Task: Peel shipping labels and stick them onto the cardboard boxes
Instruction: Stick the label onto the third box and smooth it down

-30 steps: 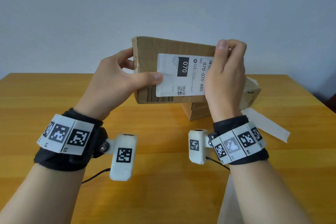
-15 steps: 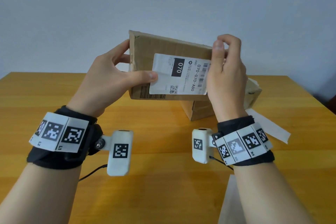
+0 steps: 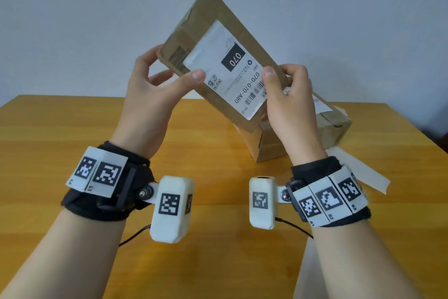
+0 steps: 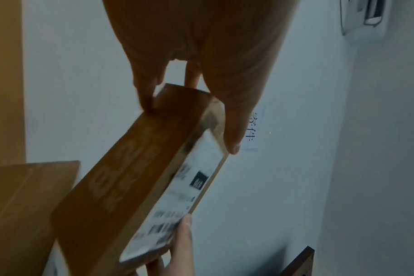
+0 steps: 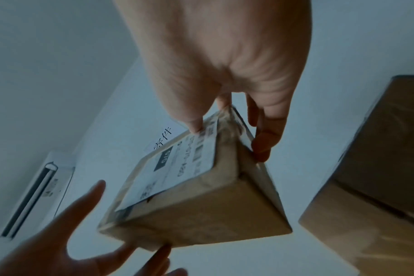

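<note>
Both hands hold a brown cardboard box (image 3: 211, 15) up over the wooden table (image 3: 72, 129), tilted with one corner pointing up. A white shipping label (image 3: 232, 68) printed "070" lies flat on its facing side. My left hand (image 3: 169, 75) holds the box's lower left corner, thumb on the label's edge and fingers behind. My right hand (image 3: 283, 78) grips the lower right edge, thumb pressing on the barcode end of the label. The left wrist view shows the box (image 4: 121, 177) edge-on, and the right wrist view shows the label (image 5: 177, 168) lying smooth.
A second cardboard box (image 3: 334, 129) lies on the table behind my right hand. A white backing strip (image 3: 363, 172) rests to its right near the table edge. A wall-mounted air conditioner (image 5: 35, 196) shows in the right wrist view.
The box has turned from level to steeply tilted and risen. My right hand has slid from the top right corner down to the lower right edge. The label now lies flat.
</note>
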